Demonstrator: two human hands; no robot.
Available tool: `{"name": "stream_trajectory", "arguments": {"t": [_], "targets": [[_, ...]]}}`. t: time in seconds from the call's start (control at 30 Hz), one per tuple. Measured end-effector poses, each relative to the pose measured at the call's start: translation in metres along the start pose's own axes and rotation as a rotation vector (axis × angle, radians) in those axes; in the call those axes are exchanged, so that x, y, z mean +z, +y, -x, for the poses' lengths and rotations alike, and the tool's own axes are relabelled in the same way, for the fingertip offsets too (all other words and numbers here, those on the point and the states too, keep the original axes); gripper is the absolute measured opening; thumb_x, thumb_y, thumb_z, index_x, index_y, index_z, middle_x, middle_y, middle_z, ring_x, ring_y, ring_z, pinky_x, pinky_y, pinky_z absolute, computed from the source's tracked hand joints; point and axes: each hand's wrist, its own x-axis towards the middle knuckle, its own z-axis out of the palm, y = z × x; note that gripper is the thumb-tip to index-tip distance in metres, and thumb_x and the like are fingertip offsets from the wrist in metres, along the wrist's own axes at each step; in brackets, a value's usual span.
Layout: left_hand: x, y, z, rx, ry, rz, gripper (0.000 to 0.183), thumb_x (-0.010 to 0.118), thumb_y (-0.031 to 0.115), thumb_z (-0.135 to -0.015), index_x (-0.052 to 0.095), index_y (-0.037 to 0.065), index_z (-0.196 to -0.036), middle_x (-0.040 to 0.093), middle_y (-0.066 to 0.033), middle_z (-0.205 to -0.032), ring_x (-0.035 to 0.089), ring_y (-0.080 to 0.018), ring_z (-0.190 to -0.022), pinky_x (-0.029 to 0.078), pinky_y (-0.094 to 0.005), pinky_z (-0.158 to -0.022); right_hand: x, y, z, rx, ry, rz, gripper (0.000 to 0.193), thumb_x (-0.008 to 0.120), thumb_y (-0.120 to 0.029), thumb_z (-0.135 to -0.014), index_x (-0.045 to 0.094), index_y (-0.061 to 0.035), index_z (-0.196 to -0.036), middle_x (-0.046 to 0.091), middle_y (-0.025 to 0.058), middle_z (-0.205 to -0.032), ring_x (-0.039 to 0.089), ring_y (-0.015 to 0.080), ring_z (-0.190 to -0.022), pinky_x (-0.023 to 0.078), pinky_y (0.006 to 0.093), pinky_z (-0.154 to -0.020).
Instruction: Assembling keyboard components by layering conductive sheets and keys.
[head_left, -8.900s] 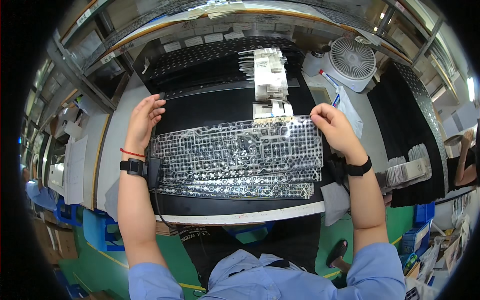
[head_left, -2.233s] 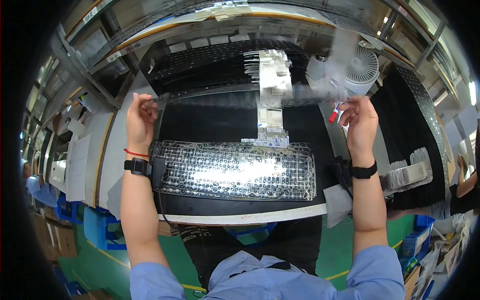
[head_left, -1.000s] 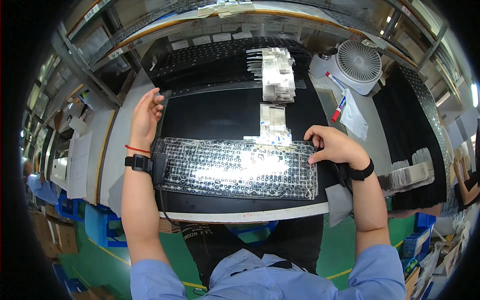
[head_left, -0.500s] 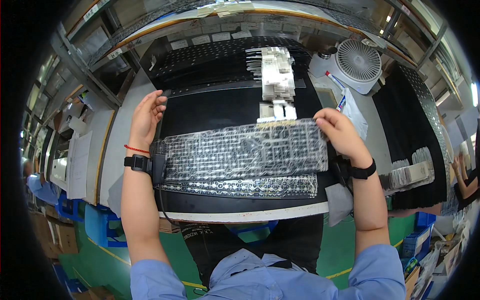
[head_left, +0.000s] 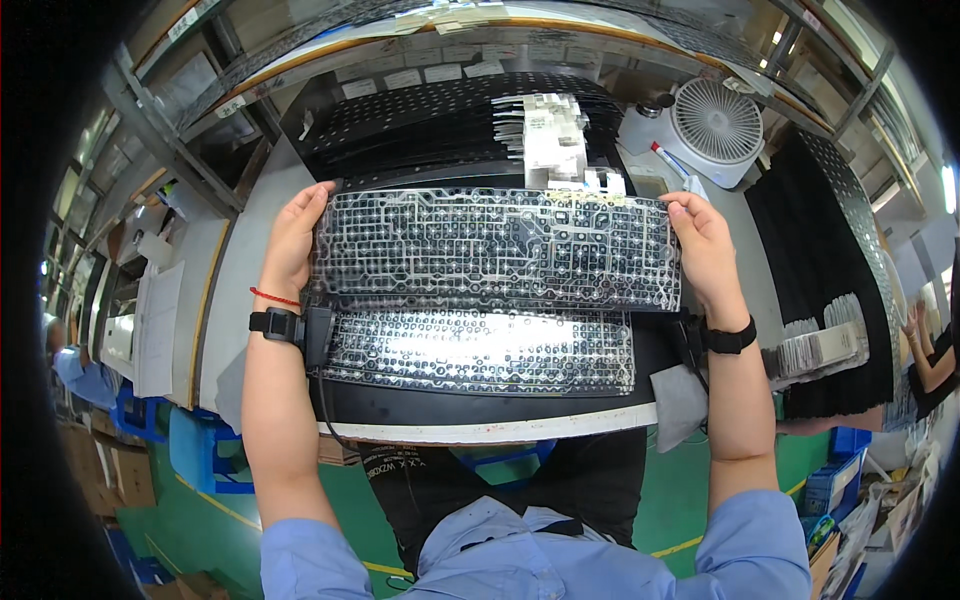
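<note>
A clear keyboard membrane sheet (head_left: 470,245) with printed traces and rows of dots is stretched between my two hands. My left hand (head_left: 292,240) pinches its far left corner, and my right hand (head_left: 706,245) grips the far right corner. Nearer to me, a second keyboard membrane (head_left: 480,352) lies on the black work surface (head_left: 480,408), with bright glare across its middle. The held sheet's near edge overlaps the far part of that one. White connector tails (head_left: 555,140) pile up in a fanned stack just beyond the held sheet's far edge.
A white fan (head_left: 716,122) stands at the back right, with a red-and-white marker (head_left: 668,158) near it. Black sheets with white tabs (head_left: 825,345) are stacked at the right. A metal shelf (head_left: 470,40) spans the back. Another person's arm (head_left: 935,372) shows at far right.
The membrane in my right hand has moved away from me and flattened out. My left hand, open before, now holds its left corner. More of the lower membrane shows.
</note>
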Motion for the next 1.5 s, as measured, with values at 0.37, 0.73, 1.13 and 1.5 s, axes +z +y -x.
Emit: {"name": "stream_trajectory", "arguments": {"t": [0.37,0.73,1.13,1.5], "targets": [[-0.014,-0.01,-0.007,0.072,-0.04,0.045,0.021,0.056,0.025,-0.099,0.063,0.005,-0.103,0.066,0.0012,-0.093,0.059,-0.0062,-0.084,0.047,-0.0224,-0.078,0.003,0.0,-0.001,-0.16,0.147,0.097,0.017,0.052,-0.012,-0.1,0.062,0.001,-0.106,0.062,-0.0007,-0.09,0.054,0.0039,-0.081,0.043,0.0194,-0.074],[-0.004,-0.005,-0.001,0.011,-0.065,-0.012,0.023,0.05,0.022,-0.101,0.063,0.003,-0.105,0.068,-0.0008,-0.096,0.062,-0.0069,-0.082,0.05,-0.0223,-0.075,0.0,-0.001,-0.003,-0.115,0.179,-0.11,0.019,0.046,-0.014,-0.103,0.059,-0.001,-0.106,0.061,-0.0007,-0.09,0.053,0.0031,-0.079,0.043,0.019,-0.073],[-0.009,-0.005,-0.004,0.092,-0.025,0.073,0.023,0.05,0.021,-0.102,0.062,0.002,-0.106,0.068,-0.0024,-0.096,0.063,-0.008,-0.083,0.051,-0.0237,-0.077,0.006,-0.011,0.001,0.009,0.139,-0.198,0.02,0.05,-0.016,-0.102,0.06,0.0005,-0.101,0.064,0.0001,-0.091,0.056,0.0033,-0.079,0.045,0.0194,-0.072],[-0.008,-0.005,-0.005,0.05,0.015,0.099,0.023,0.049,0.018,-0.101,0.062,0.001,-0.109,0.069,-0.004,-0.101,0.064,-0.01,-0.088,0.05,-0.0251,-0.081,0.001,-0.003,-0.001,-0.026,0.124,-0.138,0.019,0.054,-0.016,-0.1,0.061,-0.0001,-0.094,0.064,-0.0012,-0.085,0.055,0.0023,-0.075,0.044,0.0184,-0.068]]}}
